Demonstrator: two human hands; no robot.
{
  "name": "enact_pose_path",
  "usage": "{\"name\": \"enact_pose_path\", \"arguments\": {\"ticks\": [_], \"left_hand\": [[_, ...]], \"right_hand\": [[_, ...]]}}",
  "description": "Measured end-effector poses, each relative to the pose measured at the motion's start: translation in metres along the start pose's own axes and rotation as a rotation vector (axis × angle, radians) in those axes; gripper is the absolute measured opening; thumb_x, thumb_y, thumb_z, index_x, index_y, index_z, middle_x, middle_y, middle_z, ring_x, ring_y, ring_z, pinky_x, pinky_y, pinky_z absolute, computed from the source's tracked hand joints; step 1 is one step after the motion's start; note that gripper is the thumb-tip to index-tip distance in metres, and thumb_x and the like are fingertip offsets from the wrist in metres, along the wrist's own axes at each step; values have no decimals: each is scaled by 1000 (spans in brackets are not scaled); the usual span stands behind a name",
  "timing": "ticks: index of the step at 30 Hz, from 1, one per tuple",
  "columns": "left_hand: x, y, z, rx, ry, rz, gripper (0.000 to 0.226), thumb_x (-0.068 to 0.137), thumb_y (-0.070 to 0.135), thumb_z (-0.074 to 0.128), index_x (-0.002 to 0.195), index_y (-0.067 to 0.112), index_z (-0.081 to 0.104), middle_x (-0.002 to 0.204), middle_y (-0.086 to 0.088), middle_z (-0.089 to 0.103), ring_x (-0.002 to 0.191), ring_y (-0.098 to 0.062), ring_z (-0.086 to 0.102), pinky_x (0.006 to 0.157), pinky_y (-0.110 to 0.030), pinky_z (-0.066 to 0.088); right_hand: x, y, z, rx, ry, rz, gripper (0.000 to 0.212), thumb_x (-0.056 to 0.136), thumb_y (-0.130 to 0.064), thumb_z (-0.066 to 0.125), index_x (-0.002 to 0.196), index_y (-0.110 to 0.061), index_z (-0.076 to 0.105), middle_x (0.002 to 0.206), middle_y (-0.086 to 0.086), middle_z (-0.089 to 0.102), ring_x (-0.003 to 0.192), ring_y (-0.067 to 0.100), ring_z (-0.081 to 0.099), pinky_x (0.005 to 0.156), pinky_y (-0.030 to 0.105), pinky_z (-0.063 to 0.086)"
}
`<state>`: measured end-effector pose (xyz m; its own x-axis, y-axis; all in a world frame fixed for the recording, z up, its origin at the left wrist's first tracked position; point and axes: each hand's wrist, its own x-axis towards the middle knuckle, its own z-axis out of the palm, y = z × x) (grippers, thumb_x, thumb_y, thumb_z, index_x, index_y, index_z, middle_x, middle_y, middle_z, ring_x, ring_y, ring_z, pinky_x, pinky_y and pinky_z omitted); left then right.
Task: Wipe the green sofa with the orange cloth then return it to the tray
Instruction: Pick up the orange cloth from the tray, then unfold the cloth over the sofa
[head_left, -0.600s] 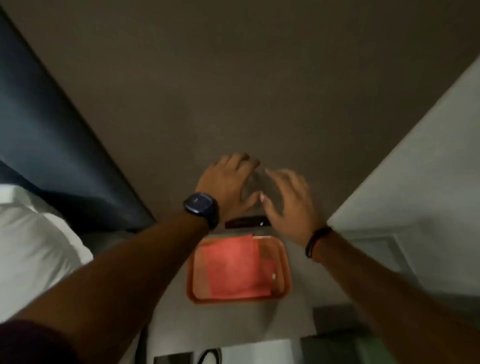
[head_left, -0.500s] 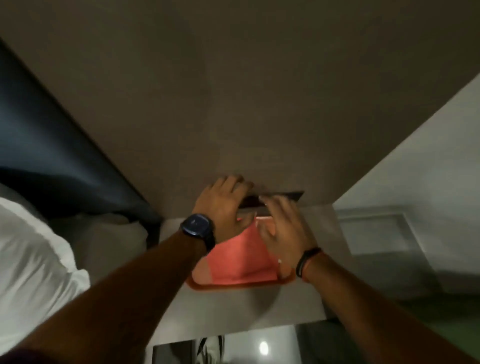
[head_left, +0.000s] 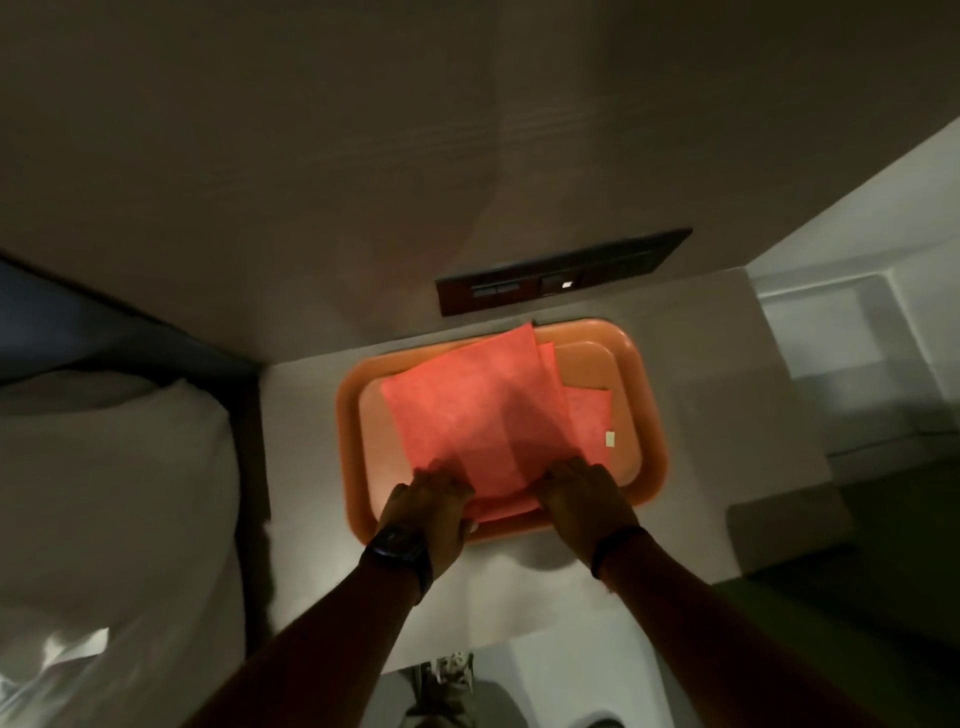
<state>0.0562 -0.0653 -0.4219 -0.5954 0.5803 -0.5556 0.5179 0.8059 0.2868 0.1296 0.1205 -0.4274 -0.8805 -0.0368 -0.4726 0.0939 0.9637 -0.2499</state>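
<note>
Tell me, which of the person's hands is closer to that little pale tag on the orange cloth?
The right. The right hand rests on the orange cloth's near edge, just below the pale tag. The left hand holds the near left corner, farther away.

A folded orange fabric cloth (head_left: 467, 410) lies askew inside a shallow orange plastic rectangular tray (head_left: 641, 395), its far corner overlapping the rim.
</note>
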Motion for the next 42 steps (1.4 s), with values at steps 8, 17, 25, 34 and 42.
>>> {"name": "enact_pose_path", "arguments": {"ticks": [8, 17, 25, 34, 42], "left_hand": [[6, 9, 7, 177, 98, 25, 21, 87, 30, 49, 106, 23, 54, 129, -4, 49, 108, -28, 47, 88, -39, 44], [-12, 55, -96, -37, 384, 218, 24, 75, 4, 67, 99, 6, 68, 94, -18, 68, 82, -36, 64, 76, -40, 53], [-73, 216, -224, -21, 581, 574, 39, 72, 34, 46, 87, 10, 72, 80, -8, 71, 63, -13, 60, 60, -14, 38], [-144, 558, -182, -47, 532, 1047, 22, 68, 22, 57, 78, 13, 74, 75, -5, 70, 68, -22, 65, 67, -22, 45], [-192, 747, -22, -21, 415, 1393, 18, 68, 12, 55, 77, 11, 70, 73, -11, 64, 68, -30, 61, 61, -35, 51]], "right_hand": [[1, 2, -16, -4, 101, -121, 24, 81, -11, 56, 104, -10, 62, 107, 12, 65, 106, 37, 54, 90, 46, 42], [-49, 29, -98, 88, 309, -138, 32, 82, -7, 54, 115, -6, 51, 106, 21, 63, 90, 39, 61, 79, 46, 45], [-210, 88, -202, 354, 809, -51, 18, 87, -4, 52, 105, -6, 53, 94, 21, 65, 79, 40, 63, 62, 45, 53], [-527, 222, -189, 330, 1205, 410, 22, 86, -14, 46, 102, -4, 56, 93, 18, 67, 82, 35, 63, 68, 40, 51], [-737, 287, -67, 43, 1137, 836, 16, 78, -4, 53, 94, -4, 56, 80, 20, 58, 69, 38, 54, 59, 48, 49]]}}
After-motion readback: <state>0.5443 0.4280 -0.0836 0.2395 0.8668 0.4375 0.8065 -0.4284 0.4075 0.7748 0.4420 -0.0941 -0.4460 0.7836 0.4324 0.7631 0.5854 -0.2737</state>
